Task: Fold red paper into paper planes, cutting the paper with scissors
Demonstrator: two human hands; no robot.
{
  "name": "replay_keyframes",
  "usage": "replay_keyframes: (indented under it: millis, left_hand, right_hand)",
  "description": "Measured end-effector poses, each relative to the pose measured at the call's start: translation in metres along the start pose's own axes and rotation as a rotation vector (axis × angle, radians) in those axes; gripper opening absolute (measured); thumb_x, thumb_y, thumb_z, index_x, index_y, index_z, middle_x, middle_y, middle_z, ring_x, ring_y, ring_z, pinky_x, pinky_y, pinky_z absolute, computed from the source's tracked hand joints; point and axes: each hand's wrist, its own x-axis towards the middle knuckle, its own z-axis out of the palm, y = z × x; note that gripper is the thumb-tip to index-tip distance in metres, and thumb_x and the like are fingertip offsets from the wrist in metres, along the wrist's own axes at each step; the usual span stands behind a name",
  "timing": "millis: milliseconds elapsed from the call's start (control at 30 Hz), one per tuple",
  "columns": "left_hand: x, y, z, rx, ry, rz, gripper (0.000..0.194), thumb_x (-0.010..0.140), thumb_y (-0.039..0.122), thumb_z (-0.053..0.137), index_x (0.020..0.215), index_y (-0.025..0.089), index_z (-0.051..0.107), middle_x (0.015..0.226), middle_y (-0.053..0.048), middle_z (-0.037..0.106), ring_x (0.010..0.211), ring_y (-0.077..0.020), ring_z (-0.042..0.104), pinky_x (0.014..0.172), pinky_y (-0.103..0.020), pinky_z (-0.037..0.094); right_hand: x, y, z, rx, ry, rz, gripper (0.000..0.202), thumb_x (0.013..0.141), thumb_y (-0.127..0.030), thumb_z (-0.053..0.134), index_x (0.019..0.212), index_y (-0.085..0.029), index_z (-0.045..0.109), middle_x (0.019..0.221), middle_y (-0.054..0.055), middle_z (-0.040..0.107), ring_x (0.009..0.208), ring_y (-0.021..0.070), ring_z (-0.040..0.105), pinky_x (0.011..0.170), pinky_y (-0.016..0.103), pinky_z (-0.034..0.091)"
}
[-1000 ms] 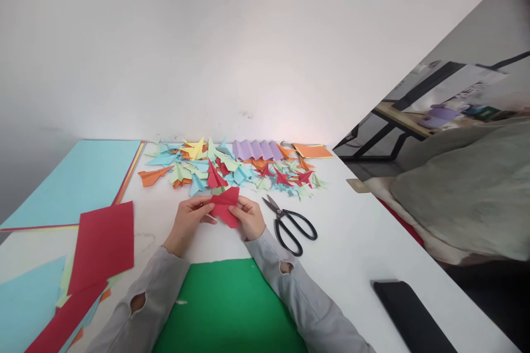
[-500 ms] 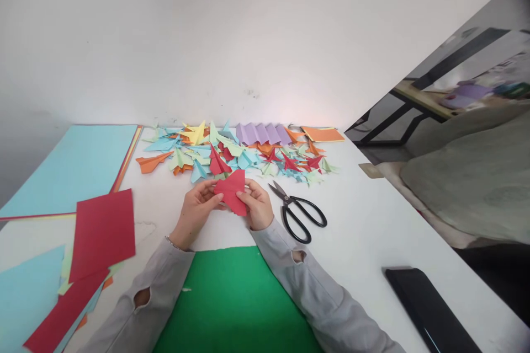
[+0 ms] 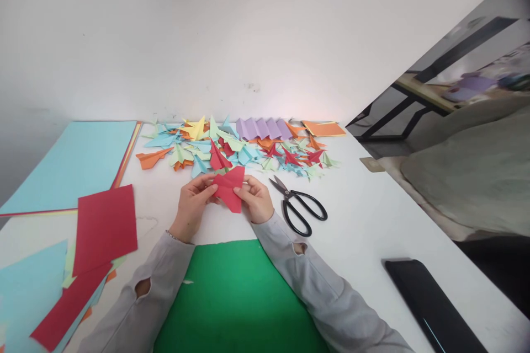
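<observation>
Left hand (image 3: 192, 204) and right hand (image 3: 257, 199) are pinching red folded paper (image 3: 229, 187), fingers nearly closed, scissors (image 3: 296, 204) lying just right.

- The light is bright and diffuse, its source out of frame.
- The wall (image 3: 232, 38) glows palest around the upper middle — faintly pinkish there — and turns greyer toward the left edge.
- Shadows are soft and weak on the white table (image 3: 348, 231).
- A thin glint marks the black object (image 3: 430, 303), lower right.
- The folded red paper (image 3: 229, 187) near the center is evenly lit, moderately sharp.
- The grey-green cloth (image 3: 467, 165) and background, right, look smeared and stretched — wide-angle distortion.
- The upper right corner darkens.
</observation>
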Motion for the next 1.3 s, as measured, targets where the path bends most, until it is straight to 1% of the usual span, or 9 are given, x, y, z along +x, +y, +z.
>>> replay_keyframes:
  millis: [100,233,367,533,700,967,1100,1200,1300]
  left_hand:
    - [-0.0013,-0.0005,0.0012,0.049,-0.039,0.027,0.039,0.062,0.026,0.075,0.1,0.018,0.07,0.073,0.0,0.064,0.056,-0.0098,0.057,0.053,-0.026,0.051]
    - [-0.0006,-0.0038,-0.0004,0.181,-0.055,0.045,0.03,0.062,0.028,0.075,0.09,0.017,0.073,0.08,-0.003,0.067,0.055,-0.0101,0.058,0.057,-0.028,0.052]
    - [-0.0003,-0.0031,-0.0016,0.254,-0.023,0.069,0.038,0.059,0.024,0.077,0.096,0.018,0.071,0.072,-0.001,0.068,0.061,-0.0119,0.059,0.062,-0.027,0.051]
    - [-0.001,0.0011,-0.0013,0.323,0.019,0.087,0.031,0.059,0.026,0.077,0.088,0.017,0.072,0.071,-0.002,0.069,0.064,-0.0137,0.061,0.064,-0.028,0.05]
    - [-0.0003,0.0003,-0.0004,0.333,0.014,0.139,0.021,0.059,0.026,0.076,0.078,0.018,0.072,0.075,-0.002,0.069,0.063,-0.0127,0.06,0.064,-0.027,0.05]
    - [-0.0006,-0.0008,-0.0002,0.346,0.013,0.213,0.013,0.061,0.027,0.076,0.072,0.019,0.074,0.069,-0.002,0.066,0.061,-0.013,0.058,0.061,-0.027,0.048]
    - [-0.0018,0.0007,0.0,0.353,0.027,0.169,0.016,0.061,0.026,0.076,0.076,0.019,0.074,0.066,-0.001,0.067,0.06,-0.0117,0.058,0.062,-0.025,0.048]
    - [-0.0014,0.0003,0.0003,0.256,0.075,0.124,0.023,0.06,0.027,0.077,0.082,0.02,0.073,0.068,-0.001,0.067,0.06,-0.0108,0.058,0.062,-0.025,0.049]
    - [0.0,-0.0013,-0.001,0.152,0.067,0.119,0.024,0.06,0.026,0.077,0.083,0.019,0.073,0.067,0.0,0.066,0.058,-0.0094,0.058,0.06,-0.024,0.049]
  right_hand:
    - [0.0017,-0.0018,-0.0012,0.021,0.071,0.004,0.046,0.061,-0.035,0.073,0.101,-0.021,0.056,0.052,-0.006,0.061,0.047,0.0134,0.057,0.048,0.025,0.045]
    - [-0.0009,-0.0037,-0.0001,-0.031,0.114,-0.083,0.057,0.069,-0.032,0.068,0.122,-0.026,0.048,0.051,-0.008,0.059,0.042,0.0102,0.05,0.044,0.022,0.039]
    - [-0.0047,-0.0026,0.0018,-0.242,0.072,-0.169,0.027,0.069,-0.032,0.068,0.093,-0.022,0.067,0.07,0.001,0.068,0.059,0.0143,0.059,0.055,0.028,0.047]
    - [-0.004,0.0027,-0.0005,-0.382,0.069,-0.241,0.03,0.07,-0.034,0.067,0.097,-0.021,0.066,0.075,0.003,0.067,0.062,0.0153,0.058,0.057,0.029,0.048]
    - [-0.0036,0.0043,-0.0028,-0.464,0.117,-0.254,0.023,0.072,-0.038,0.066,0.088,-0.021,0.068,0.089,0.006,0.069,0.062,0.0145,0.058,0.055,0.028,0.049]
    - [-0.0036,0.0033,-0.0034,-0.465,0.167,-0.266,0.016,0.07,-0.036,0.069,0.077,-0.022,0.072,0.075,0.004,0.072,0.058,0.0151,0.059,0.058,0.03,0.05]
    - [-0.0035,0.0001,-0.0021,-0.414,0.188,-0.241,0.013,0.066,-0.033,0.072,0.075,-0.022,0.073,0.072,0.004,0.072,0.057,0.0162,0.06,0.056,0.031,0.052]
    - [-0.0038,-0.0013,-0.0007,-0.353,0.18,-0.234,0.014,0.066,-0.034,0.072,0.074,-0.023,0.074,0.073,0.004,0.073,0.062,0.0179,0.063,0.061,0.034,0.053]
    - [-0.0031,-0.0011,-0.0003,-0.292,0.177,-0.209,0.016,0.064,-0.035,0.074,0.071,-0.021,0.074,0.072,0.005,0.073,0.064,0.0188,0.065,0.063,0.034,0.054]
